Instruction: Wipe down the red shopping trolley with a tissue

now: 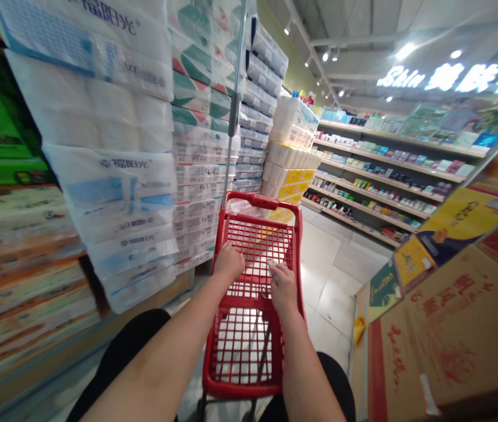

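Observation:
A red plastic shopping cart stands in front of me in a shop aisle, its mesh basket bare inside. My left hand is closed over the cart's near handle on the left side. On the right side of that handle rests my right hand, fingers curled round it, with something small and pale at the fingertips that I cannot make out. Both forearms reach forward from the bottom of the view.
Tall stacks of wrapped tissue packs line the left side, close to the cart. Yellow and white packs are piled ahead. Cardboard boxes crowd the right. Shelves of small goods run along the far right. A pale tiled floor stretches ahead.

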`<action>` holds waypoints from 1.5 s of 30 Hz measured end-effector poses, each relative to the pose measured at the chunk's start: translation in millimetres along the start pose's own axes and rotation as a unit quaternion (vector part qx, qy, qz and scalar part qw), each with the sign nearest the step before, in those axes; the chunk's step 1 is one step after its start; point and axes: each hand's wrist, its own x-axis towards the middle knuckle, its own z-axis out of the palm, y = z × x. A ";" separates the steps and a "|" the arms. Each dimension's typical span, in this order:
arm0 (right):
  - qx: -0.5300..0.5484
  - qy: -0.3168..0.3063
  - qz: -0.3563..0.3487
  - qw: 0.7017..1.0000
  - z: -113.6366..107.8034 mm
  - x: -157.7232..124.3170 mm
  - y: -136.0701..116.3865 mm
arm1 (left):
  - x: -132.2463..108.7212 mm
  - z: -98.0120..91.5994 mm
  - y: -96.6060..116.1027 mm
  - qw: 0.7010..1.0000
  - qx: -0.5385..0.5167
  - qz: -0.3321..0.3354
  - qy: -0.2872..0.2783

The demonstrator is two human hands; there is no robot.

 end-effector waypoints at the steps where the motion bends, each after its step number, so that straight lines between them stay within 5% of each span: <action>1: 0.000 0.008 0.009 1.000 1.7 3.4 0.1 | 0.3 0.3 -0.3 1.000 0.002 0.004 0.002; 5: -0.023 0.048 0.064 0.997 10.7 28.1 -0.5 | 0.7 2.7 -0.2 1.000 0.005 -0.009 0.014; 9: -0.010 -0.027 0.023 0.999 21.0 48.6 -0.9 | -0.2 6.6 -2.2 0.999 0.000 -0.005 0.035; 14: -0.039 0.018 0.037 0.998 24.1 42.4 0.7 | 2.6 13.9 -7.5 0.999 -0.003 -0.002 0.051; 20: 0.034 -0.057 0.011 0.998 34.0 38.5 -8.9 | 24.0 20.6 -18.9 0.999 -0.011 0.011 0.038; 26: 0.033 -0.018 0.028 0.999 49.6 44.0 -5.6 | 40.3 27.2 -25.3 1.000 0.004 0.010 0.006; 31: 0.002 0.136 0.082 0.987 46.1 48.6 9.0 | 32.5 32.7 -12.4 0.996 0.040 -0.049 0.055; 37: 0.015 -0.023 0.013 1.000 44.8 53.4 14.7 | 34.2 34.1 -18.0 0.998 0.042 -0.023 0.046; 41: -0.003 0.023 0.047 0.999 57.5 56.8 11.2 | 42.1 34.8 -28.5 0.999 0.016 -0.015 0.039; 45: 0.008 -0.012 -0.003 1.000 65.5 63.3 8.5 | 46.5 36.7 -36.5 0.999 0.001 -0.012 0.042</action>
